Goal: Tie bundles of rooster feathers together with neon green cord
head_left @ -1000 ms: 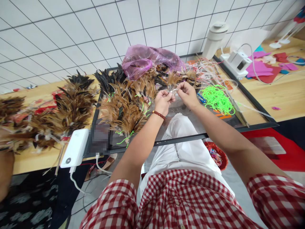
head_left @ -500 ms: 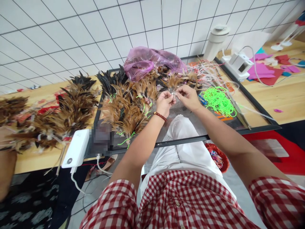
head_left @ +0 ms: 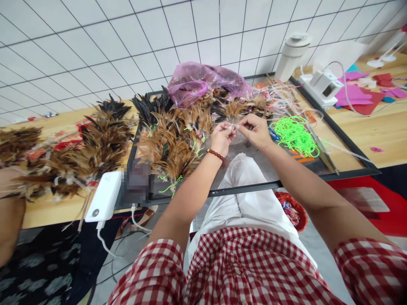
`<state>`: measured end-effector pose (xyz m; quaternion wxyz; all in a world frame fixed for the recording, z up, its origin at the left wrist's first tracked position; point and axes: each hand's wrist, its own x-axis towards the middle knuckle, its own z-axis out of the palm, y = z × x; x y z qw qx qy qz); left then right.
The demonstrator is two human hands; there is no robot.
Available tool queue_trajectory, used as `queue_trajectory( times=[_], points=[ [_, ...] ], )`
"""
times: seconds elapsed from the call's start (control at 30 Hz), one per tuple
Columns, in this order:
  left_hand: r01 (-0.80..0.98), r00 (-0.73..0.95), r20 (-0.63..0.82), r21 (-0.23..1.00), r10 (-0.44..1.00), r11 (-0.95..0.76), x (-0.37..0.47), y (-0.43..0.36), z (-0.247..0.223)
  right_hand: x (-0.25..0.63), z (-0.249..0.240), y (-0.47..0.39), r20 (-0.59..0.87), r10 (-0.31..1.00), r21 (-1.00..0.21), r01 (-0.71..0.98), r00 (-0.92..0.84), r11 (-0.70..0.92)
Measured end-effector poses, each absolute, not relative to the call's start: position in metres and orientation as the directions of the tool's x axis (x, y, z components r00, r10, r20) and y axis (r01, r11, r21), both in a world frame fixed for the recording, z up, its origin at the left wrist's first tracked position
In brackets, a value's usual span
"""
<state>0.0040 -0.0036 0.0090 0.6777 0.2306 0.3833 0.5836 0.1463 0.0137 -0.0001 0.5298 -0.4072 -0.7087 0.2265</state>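
Feather bundle, brown, one (head_left: 232, 108): fanned just beyond the fingers, base pinched in left hand (head_left: 223, 136); right hand (head_left: 258, 131) adjoining, fingertips bunched, grip unclear. Neon-green cord heap (head_left: 296, 134), one: right of fingers.

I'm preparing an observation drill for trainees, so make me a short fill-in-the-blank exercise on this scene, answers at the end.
1. The tuft at the fingertips of the left hand and the right hand is mainly ____ in colour.
2. The bracelet is worn on the person's ____ side.
3. The heap of green cord lies to the ____ of both hands.
4. The checked shirt is white and ____.

Missing words: brown; left; right; red.
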Motion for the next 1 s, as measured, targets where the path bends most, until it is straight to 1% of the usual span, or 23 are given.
queue_trajectory(
  times=[0.17, 0.27, 0.37, 0.43, 0.5, 0.6, 0.67, 0.73, 0.8, 0.9, 1.0],
  points=[
    [-0.589, 0.097, -0.267, 0.761, 0.959, 0.272, 0.005, -0.005, 0.009, 0.146, -0.005, 0.019, 0.537, 0.838, -0.785, 0.304, -0.100, 0.540],
    [-0.561, 0.097, -0.264, 0.782, 0.960, 0.272, 0.006, -0.005, 0.008, 0.146, -0.006, 0.021, 0.527, 0.842, -0.802, 0.261, -0.117, 0.538],
    [-0.552, 0.084, -0.294, 0.782, 0.952, 0.290, 0.006, -0.005, 0.009, 0.147, -0.009, 0.023, 0.507, 0.853, -0.820, 0.239, -0.120, 0.521],
    [-0.542, 0.058, -0.319, 0.786, 0.946, 0.298, 0.006, -0.005, 0.010, 0.148, -0.011, 0.026, 0.482, 0.871, -0.834, 0.258, -0.090, 0.488],
    [-0.528, -0.008, -0.328, 0.804, 0.945, 0.274, 0.007, -0.005, 0.010, 0.150, -0.013, 0.028, 0.452, 0.891, -0.847, 0.294, -0.038, 0.443],
    [-0.495, -0.116, -0.308, 0.842, 0.944, 0.214, 0.009, -0.004, 0.009, 0.152, -0.014, 0.030, 0.430, 0.903, -0.850, 0.346, 0.018, 0.398],
    [-0.465, -0.142, -0.294, 0.863, 0.945, 0.199, 0.009, -0.004, 0.008, 0.153, -0.015, 0.030, 0.428, 0.903, -0.843, 0.369, 0.023, 0.391],
    [-0.416, -0.139, -0.270, 0.889, 0.953, 0.192, 0.010, -0.002, 0.005, 0.154, -0.015, 0.030, 0.413, 0.911, -0.850, 0.366, 0.016, 0.379],
    [-0.338, -0.131, -0.212, 0.928, 0.968, 0.158, 0.010, 0.000, 0.001, 0.153, -0.014, 0.030, 0.387, 0.922, -0.867, 0.338, -0.005, 0.365],
    [-0.241, -0.118, -0.137, 0.965, 0.984, 0.106, 0.011, 0.003, -0.005, 0.151, -0.013, 0.028, 0.364, 0.928, -0.883, 0.290, -0.075, 0.369],
    [-0.256, -0.125, -0.159, 0.959, 0.979, 0.123, 0.010, 0.006, -0.009, 0.150, -0.012, 0.027, 0.346, 0.926, -0.888, 0.268, -0.148, 0.374]
  ],
)
